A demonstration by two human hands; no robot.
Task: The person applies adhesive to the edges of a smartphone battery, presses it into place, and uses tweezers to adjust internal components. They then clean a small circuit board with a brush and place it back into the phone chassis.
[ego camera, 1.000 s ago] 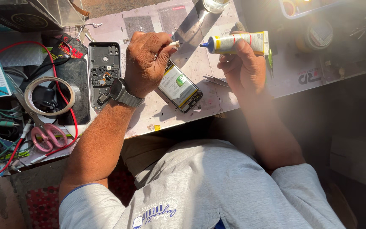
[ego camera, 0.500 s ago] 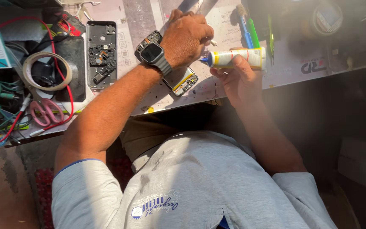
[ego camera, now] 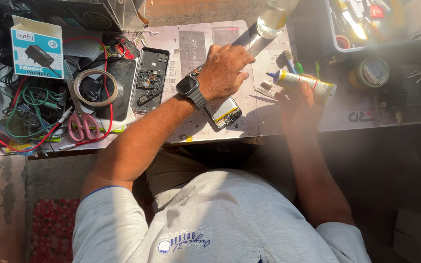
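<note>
- Left hand with a watch on the wrist, laid palm down on the bench, fingers bent and pressing on a phone part that pokes out from under the wrist.
- Cannot tell if anything small sits pinched under those fingers.
- Right hand wrapped tight around a glue tube, held just above the bench.
- Blue tip of the tube pointing left, toward the left hand, close but apart.
- Open phone back with its insides showing, lying flat just left of the left wrist.
- Roll of tape and pink scissors farther left, beside a pile of red and green wires.
- Blue and white charger box at the top left corner.
- Clear glass standing at the top, above the left hand.
- Tray of small tools at the top right, well apart from both hands.
</note>
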